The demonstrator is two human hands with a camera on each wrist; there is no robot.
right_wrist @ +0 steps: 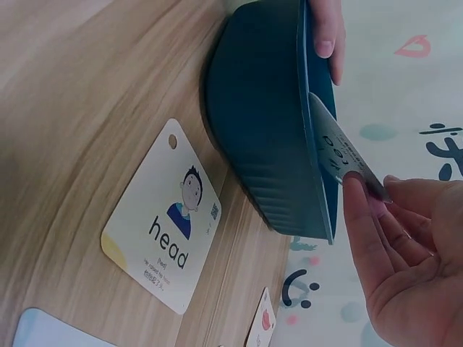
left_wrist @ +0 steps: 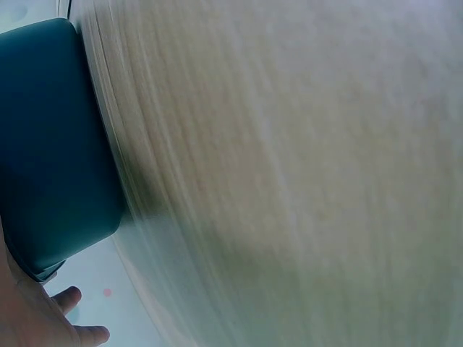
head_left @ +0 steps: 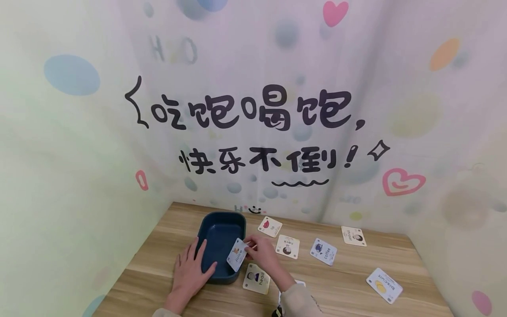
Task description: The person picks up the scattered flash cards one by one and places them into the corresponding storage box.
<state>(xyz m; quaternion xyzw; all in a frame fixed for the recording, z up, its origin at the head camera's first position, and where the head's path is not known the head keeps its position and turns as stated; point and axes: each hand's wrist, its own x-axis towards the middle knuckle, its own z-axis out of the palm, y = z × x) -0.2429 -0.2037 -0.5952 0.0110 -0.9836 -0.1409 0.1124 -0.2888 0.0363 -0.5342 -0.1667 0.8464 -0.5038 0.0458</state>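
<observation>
Over the right side of a dark blue tray [head_left: 219, 233], my right hand [head_left: 263, 253] pinches a card [head_left: 237, 255] marked "juice" between thumb and fingers. In the right wrist view the card [right_wrist: 340, 144] slants down past the rim, its other face showing a word like "tea". My left hand [head_left: 191, 268] rests at the tray's left rim with fingers spread and fairly straight. In the left wrist view, some of its fingers [left_wrist: 90, 335] stretch out beyond the tray's wall [left_wrist: 58, 144]. A "head" card [head_left: 256, 278] lies beside the tray, near my right hand.
On the wooden table [head_left: 317, 290] lie a "lip" card [head_left: 270, 226], a "neck" card [head_left: 288, 246], a "coffee" card [head_left: 323, 252], a "throat" card [head_left: 354, 236] and a "biscuit" card [head_left: 384, 285]. Another card is partly hidden under my right sleeve [head_left: 301, 301]. A printed curtain [head_left: 253, 66] stands behind.
</observation>
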